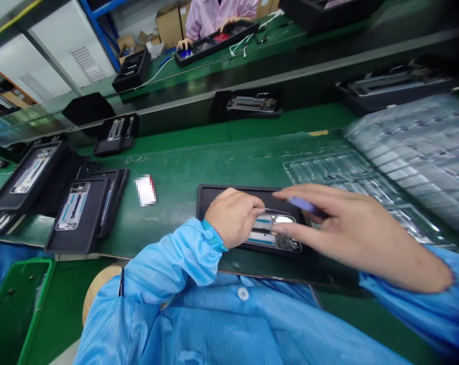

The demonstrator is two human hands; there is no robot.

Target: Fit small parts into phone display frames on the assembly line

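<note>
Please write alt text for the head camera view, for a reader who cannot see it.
A person in a blue coat works at a green bench: the left hand rests on an opened phone in a black tray, and the right hand holds a purple tool above it. More trays with phones lie to the left.

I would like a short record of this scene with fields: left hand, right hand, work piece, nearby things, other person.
left hand: left hand closed, pressing on the phone frame
right hand: right hand holds a purple tool over the frame
work piece: phone frame lies in a black tray on the green bench
nearby things: loaded black trays at the left; clear plastic trays at the right
other person: pink sleeve across the conveyor
</note>
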